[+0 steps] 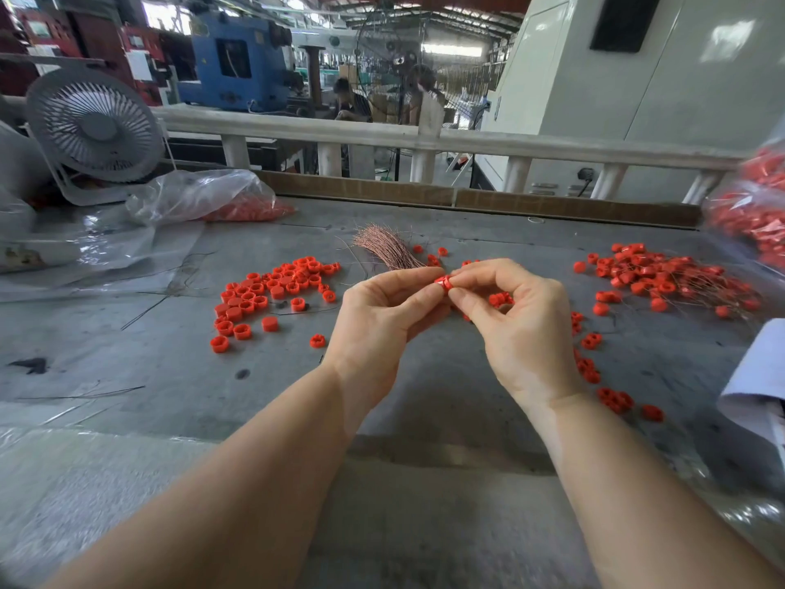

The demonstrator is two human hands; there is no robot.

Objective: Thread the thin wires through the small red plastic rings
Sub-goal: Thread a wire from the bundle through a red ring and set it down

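My left hand [382, 316] and right hand [514, 316] both pinch one red ring [444, 283]. Wire unseen here; I keep ring steady, hole facing wire bundle [388, 248].

place: factory workshop floor | overhead: high truss roof [424, 14] | machinery: blue machine [238, 61], large white machine cabinet [637, 91] | work surface: worn grey counter [424, 418] with loose red plastic rings [272, 291], copper wire bundle [386, 248], bagged rings [212, 197] | cooling: desk fan [93, 125]
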